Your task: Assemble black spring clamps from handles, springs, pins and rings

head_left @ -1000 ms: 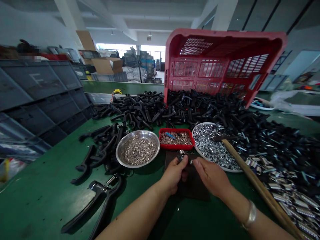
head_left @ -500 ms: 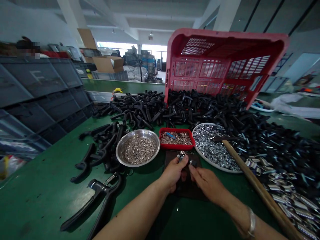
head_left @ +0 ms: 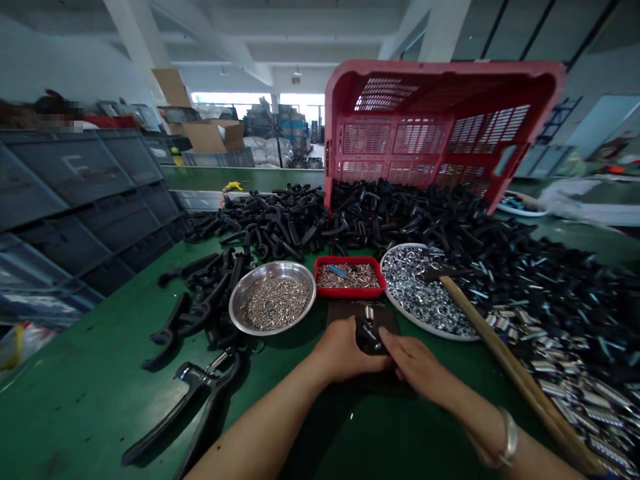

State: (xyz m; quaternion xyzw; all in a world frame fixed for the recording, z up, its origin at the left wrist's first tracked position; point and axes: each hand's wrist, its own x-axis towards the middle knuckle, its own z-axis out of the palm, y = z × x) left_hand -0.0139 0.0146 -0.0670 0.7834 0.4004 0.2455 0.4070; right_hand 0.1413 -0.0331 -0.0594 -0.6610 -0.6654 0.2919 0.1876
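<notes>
Above a dark pad point(head_left: 338, 312) on the green table, my left hand point(head_left: 344, 353) is closed round a black plastic handle part point(head_left: 368, 339). Shiny metal shows on it, and a small silver metal piece point(head_left: 369, 313) sticks up at its far side. My right hand point(head_left: 416, 365) presses its thumb and fingers against the right side of the same part; the fingertips are partly hidden. Just beyond the hands are a red tray point(head_left: 350, 293) of small metal pins and a steel bowl point(head_left: 237, 313) of tiny metal pieces.
A white plate point(head_left: 425, 325) of metal rings stands right, with a wooden-handled hammer point(head_left: 490, 340) across it. Black handles point(head_left: 280, 220) pile up behind, under a tipped red crate point(head_left: 445, 70). A spring hand grip point(head_left: 200, 383) lies left, near grey crates point(head_left: 85, 173).
My left hand has turned and wrapped round the black part, its thumb now below it. My right hand has moved closer, and the small metal piece now points away from me.
</notes>
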